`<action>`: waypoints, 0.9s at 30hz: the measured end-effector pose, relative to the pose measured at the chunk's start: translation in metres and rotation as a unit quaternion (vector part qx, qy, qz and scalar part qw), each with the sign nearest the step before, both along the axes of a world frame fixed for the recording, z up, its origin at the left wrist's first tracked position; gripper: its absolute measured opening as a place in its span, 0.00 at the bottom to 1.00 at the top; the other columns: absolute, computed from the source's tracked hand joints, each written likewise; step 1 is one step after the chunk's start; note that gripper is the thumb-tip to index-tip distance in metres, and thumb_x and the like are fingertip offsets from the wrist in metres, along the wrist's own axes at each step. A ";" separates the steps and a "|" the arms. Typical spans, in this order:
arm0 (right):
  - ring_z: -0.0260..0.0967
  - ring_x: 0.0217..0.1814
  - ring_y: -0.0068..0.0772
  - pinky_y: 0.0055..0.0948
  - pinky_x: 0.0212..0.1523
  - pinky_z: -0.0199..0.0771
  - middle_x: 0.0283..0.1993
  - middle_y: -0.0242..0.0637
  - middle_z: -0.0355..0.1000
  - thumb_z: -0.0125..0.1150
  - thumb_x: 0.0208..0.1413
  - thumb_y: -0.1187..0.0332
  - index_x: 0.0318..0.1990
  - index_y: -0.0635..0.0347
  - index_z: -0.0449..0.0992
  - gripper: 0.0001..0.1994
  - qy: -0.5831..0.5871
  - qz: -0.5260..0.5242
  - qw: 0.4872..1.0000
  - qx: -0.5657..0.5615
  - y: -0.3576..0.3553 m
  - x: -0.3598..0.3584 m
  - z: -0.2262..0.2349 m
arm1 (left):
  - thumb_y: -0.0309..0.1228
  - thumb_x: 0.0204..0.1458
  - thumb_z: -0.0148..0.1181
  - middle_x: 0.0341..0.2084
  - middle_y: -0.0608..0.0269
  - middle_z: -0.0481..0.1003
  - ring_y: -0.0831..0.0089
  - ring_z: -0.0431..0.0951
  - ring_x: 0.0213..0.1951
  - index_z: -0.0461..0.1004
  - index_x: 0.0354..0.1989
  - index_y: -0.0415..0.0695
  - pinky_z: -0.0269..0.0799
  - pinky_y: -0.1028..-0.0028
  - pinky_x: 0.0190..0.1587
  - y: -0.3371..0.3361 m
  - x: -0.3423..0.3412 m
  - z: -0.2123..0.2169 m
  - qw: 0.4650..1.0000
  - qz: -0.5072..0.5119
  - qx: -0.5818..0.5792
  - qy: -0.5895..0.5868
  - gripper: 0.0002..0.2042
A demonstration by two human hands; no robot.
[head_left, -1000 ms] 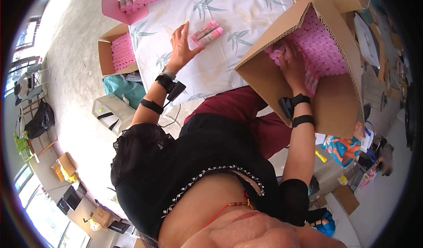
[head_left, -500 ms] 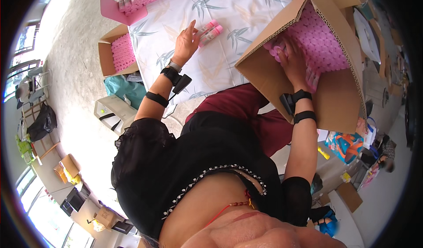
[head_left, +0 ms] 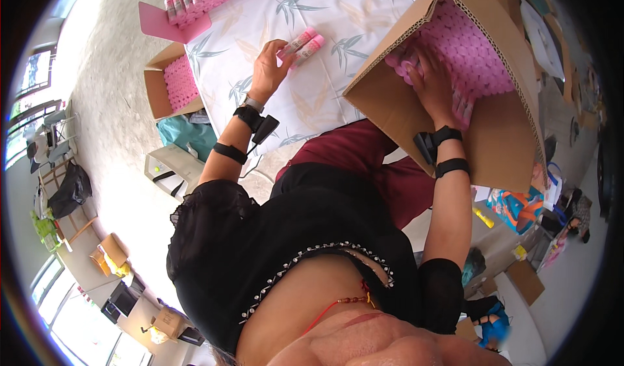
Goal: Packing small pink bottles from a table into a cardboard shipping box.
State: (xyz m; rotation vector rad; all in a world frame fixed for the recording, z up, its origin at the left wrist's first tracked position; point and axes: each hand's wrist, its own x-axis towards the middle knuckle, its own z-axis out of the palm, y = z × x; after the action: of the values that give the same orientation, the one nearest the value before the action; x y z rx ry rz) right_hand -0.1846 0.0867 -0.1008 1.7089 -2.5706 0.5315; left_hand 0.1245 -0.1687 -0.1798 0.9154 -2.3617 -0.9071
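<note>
Two slim cylindrical bottles (head_left: 304,46), pink and silvery-white, lie side by side on the patterned tablecloth. My left hand (head_left: 268,70) is at their lower-left ends, its fingers and thumb closed round the end of one. My right hand (head_left: 431,80) reaches inside a large open cardboard box (head_left: 497,142) tilted toward me on the right. Its fingers are bent over pink cylindrical bottles (head_left: 404,64) at the left of the packed rows, and the fingertips are partly hidden. Tightly packed pink round ends (head_left: 471,51) fill the back of that box.
The white cloth with leaf prints (head_left: 305,106) covers the table. A pink carton (head_left: 172,25) with rows of similar bottles stands at the far left edge. Below it is a smaller cardboard box (head_left: 155,90) of pink items. A teal bag (head_left: 185,135) sits beside the table.
My left hand's raised fingers have come down and closed at the ends of the two bottles. My right hand stays in the box on the pink bottles, barely shifted.
</note>
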 end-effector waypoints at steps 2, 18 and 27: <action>0.55 0.75 0.44 0.53 0.72 0.52 0.70 0.37 0.63 0.52 0.65 0.47 0.67 0.47 0.66 0.27 0.003 -0.001 1.000 -0.006 0.001 -0.001 -0.001 | 0.32 0.51 0.69 0.52 0.47 0.74 0.54 0.77 0.49 0.66 0.64 0.38 0.73 0.62 0.53 0.008 -0.004 0.000 0.998 -0.010 -0.059 0.002 0.31; 0.61 0.71 0.44 0.49 0.70 0.56 0.67 0.40 0.67 0.53 0.64 0.47 0.64 0.52 0.70 0.27 0.002 0.001 0.999 -0.044 -0.001 0.004 0.000 | 0.28 0.57 0.58 0.58 0.39 0.61 0.43 0.61 0.58 0.48 0.71 0.30 0.56 0.50 0.62 0.037 0.018 -0.007 0.975 -0.036 -0.191 -0.109 0.36; 0.63 0.69 0.42 0.52 0.69 0.56 0.68 0.34 0.67 0.52 0.63 0.46 0.64 0.49 0.70 0.26 0.032 -0.024 0.997 -0.064 0.008 0.000 -0.008 | 0.26 0.66 0.50 0.60 0.42 0.65 0.54 0.65 0.62 0.51 0.73 0.33 0.56 0.65 0.67 0.156 0.042 0.206 0.952 -0.248 0.167 -0.065 0.28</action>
State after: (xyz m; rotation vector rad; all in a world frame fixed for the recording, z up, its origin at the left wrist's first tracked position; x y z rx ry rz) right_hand -0.1850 0.0943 -0.1088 1.5938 -2.4679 0.6142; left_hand 0.1664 -0.0123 0.0266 0.5041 -2.6555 -1.5180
